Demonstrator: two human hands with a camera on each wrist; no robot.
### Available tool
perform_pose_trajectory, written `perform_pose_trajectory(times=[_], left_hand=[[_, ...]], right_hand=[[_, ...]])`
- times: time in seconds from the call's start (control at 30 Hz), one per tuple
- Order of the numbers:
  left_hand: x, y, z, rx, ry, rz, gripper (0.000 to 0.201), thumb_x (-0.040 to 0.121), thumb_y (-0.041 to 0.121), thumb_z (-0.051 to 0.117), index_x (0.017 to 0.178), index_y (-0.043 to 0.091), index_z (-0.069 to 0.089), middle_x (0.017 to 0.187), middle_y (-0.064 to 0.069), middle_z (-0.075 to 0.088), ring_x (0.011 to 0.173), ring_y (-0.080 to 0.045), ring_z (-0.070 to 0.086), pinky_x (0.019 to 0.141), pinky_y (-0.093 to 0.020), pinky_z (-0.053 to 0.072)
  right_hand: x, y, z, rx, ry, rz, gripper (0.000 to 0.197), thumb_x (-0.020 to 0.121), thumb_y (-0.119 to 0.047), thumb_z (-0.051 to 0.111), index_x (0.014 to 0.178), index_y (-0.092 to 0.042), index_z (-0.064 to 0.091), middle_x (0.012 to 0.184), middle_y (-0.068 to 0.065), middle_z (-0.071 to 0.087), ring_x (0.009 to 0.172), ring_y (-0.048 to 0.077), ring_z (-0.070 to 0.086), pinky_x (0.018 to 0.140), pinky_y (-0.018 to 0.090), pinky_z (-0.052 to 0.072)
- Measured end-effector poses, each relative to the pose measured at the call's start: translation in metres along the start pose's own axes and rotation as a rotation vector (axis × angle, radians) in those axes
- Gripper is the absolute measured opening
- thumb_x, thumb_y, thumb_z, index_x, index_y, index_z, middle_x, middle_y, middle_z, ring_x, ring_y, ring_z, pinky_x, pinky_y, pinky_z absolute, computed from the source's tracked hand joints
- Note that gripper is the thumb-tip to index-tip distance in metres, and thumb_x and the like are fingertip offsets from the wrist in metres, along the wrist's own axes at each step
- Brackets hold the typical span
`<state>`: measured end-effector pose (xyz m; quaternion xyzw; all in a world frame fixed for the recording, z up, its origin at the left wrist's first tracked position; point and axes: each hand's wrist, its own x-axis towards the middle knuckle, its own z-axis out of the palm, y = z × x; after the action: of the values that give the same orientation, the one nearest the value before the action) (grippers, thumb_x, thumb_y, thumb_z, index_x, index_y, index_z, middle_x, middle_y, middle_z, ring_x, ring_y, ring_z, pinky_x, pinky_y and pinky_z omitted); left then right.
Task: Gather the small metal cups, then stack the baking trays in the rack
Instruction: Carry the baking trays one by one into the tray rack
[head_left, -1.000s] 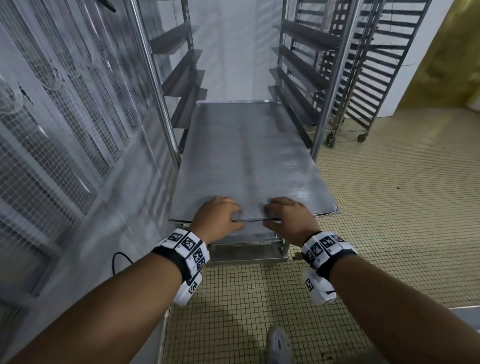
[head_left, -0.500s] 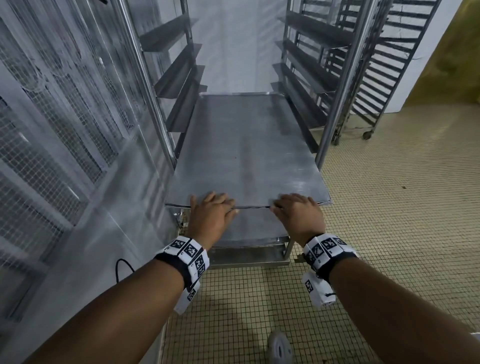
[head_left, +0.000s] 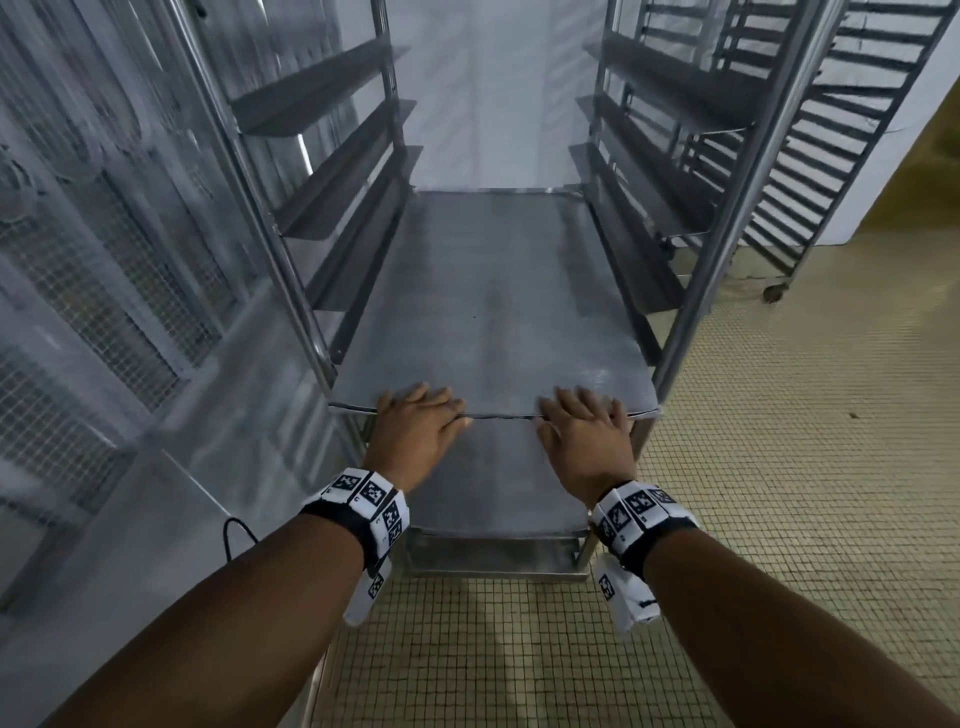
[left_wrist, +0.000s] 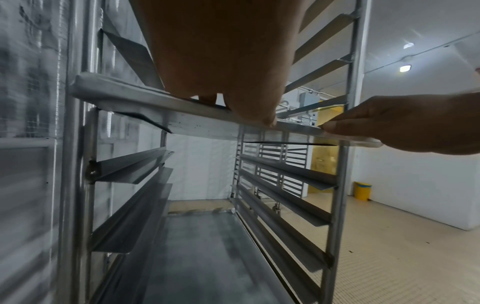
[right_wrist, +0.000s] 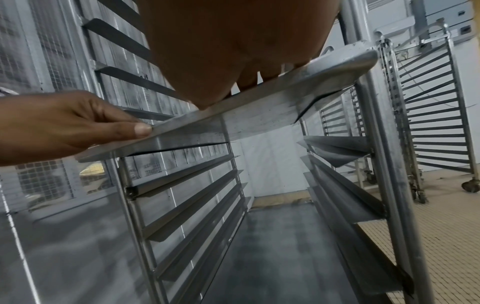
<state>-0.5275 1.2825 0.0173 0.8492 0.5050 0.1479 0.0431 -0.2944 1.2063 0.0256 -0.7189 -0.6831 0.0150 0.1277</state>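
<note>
A person is standing at a tall stainless-steel tray rack (head_left: 691, 291) on a floor of small yellowish tiles (head_left: 779, 467), with both bare forearms reaching forward. A flat, grey metal baking tray (head_left: 493, 301) is lying level inside the rack, its side edges sitting on the angled runners, its near edge just at the rack's front posts. The left hand (head_left: 415, 431) is resting on the near edge of this tray, left of centre, fingers straight and laid flat on top, the thumb pressing against the edge; it is wide, not gripping. The right hand (head_left: 584, 436) is doing the same right of centre, fingers spread flat on the tray surface. Both wrists are wearing white bands printed with black square markers (head_left: 371, 501). Lower in the rack, near the floor, a second grey metal tray (left_wrist: 197, 257) is lying on the bottom runners. A second empty wheeled metal rack (head_left: 810, 156) is standing behind to the right. Wire-mesh panels (head_left: 93, 260) are lining the wall on the left. No small metal cups are showing in any view.
</note>
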Motion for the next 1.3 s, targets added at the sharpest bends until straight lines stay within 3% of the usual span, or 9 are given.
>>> perform_pose_trajectory(times=[0.17,0.47,0.73,0.83,0.97,1.03,1.1,1.2,1.3], left_hand=[[0.040,-0.004,0.007,-0.023,-0.045,-0.077,0.040,0.104,0.051,0.044,0.136,0.035,0.062,0.154,0.011,0.049,0.149,-0.020,0.033,0.120,-0.062,0.001],[0.086,-0.015,0.017,-0.059,-0.041,-0.121,0.041,0.103,0.054,0.044,0.136,0.038,0.061,0.155,0.014,0.046,0.150,-0.017,0.031,0.117,-0.050,0.017],[0.108,-0.023,0.013,-0.072,-0.101,-0.085,0.043,0.105,0.052,0.038,0.142,0.037,0.055,0.160,0.013,0.039,0.153,-0.017,0.023,0.119,-0.054,0.012],[0.107,-0.023,0.011,0.035,-0.170,-0.051,0.049,0.105,0.051,0.037,0.151,0.036,0.041,0.166,0.012,0.027,0.155,-0.020,0.017,0.120,-0.062,0.006],[0.086,-0.022,0.021,0.170,-0.209,0.005,0.082,0.100,0.061,0.036,0.162,0.024,-0.003,0.171,0.000,-0.010,0.156,-0.030,-0.013,0.119,-0.064,-0.009],[0.076,-0.020,0.032,0.184,-0.166,0.014,0.091,0.097,0.064,0.039,0.161,0.020,-0.009,0.170,-0.005,-0.016,0.154,-0.034,-0.021,0.119,-0.065,-0.009],[0.068,-0.012,0.040,0.129,-0.100,0.022,0.097,0.094,0.064,0.046,0.162,0.016,-0.003,0.169,-0.011,-0.013,0.153,-0.037,-0.020,0.121,-0.065,-0.004],[0.055,0.013,0.058,0.048,-0.113,0.113,0.098,0.091,0.061,0.053,0.162,0.018,0.000,0.169,-0.017,-0.010,0.153,-0.041,-0.017,0.118,-0.066,-0.002],[0.031,0.058,0.078,-0.083,-0.164,0.264,0.088,0.088,0.050,0.065,0.157,0.016,0.022,0.154,-0.021,0.044,0.148,-0.046,0.026,0.111,-0.071,0.026]], right_hand=[[0.042,0.011,-0.004,0.010,-0.053,0.000,0.045,0.104,-0.049,0.026,0.142,-0.033,0.046,0.153,-0.005,0.039,0.147,0.023,0.022,0.118,0.052,0.008],[0.094,0.025,0.006,0.010,-0.036,0.006,0.042,0.104,-0.049,0.031,0.136,-0.033,0.052,0.148,-0.006,0.045,0.142,0.023,0.030,0.114,0.049,0.015],[0.118,0.022,0.011,0.036,-0.104,0.135,0.044,0.103,-0.052,0.030,0.142,-0.040,0.048,0.158,-0.009,0.035,0.150,0.024,0.020,0.120,0.050,0.006],[0.110,0.012,0.013,0.040,-0.096,0.192,0.046,0.103,-0.050,0.029,0.146,-0.040,0.041,0.162,-0.009,0.027,0.153,0.026,0.010,0.121,0.054,0.004],[0.075,0.004,0.021,0.079,-0.105,0.220,0.059,0.102,-0.052,0.032,0.157,-0.040,0.012,0.166,-0.009,-0.004,0.152,0.025,-0.014,0.120,0.052,-0.003],[0.050,0.004,0.021,0.071,-0.124,0.253,0.060,0.102,-0.054,0.034,0.157,-0.039,0.016,0.166,-0.009,-0.001,0.153,0.025,-0.008,0.121,0.051,0.001],[0.018,0.009,0.019,0.088,-0.123,0.316,0.055,0.100,-0.053,0.040,0.152,-0.035,0.035,0.164,-0.006,0.023,0.152,0.026,0.014,0.121,0.052,0.018],[-0.039,0.022,0.015,0.125,-0.094,0.429,0.040,0.098,-0.049,0.047,0.131,-0.029,0.060,0.138,-0.005,0.059,0.131,0.025,0.050,0.104,0.045,0.044],[-0.104,0.042,0.012,0.124,-0.146,0.609,0.044,0.100,-0.052,0.045,0.131,-0.026,0.061,0.130,-0.003,0.064,0.119,0.022,0.059,0.097,0.041,0.050]])
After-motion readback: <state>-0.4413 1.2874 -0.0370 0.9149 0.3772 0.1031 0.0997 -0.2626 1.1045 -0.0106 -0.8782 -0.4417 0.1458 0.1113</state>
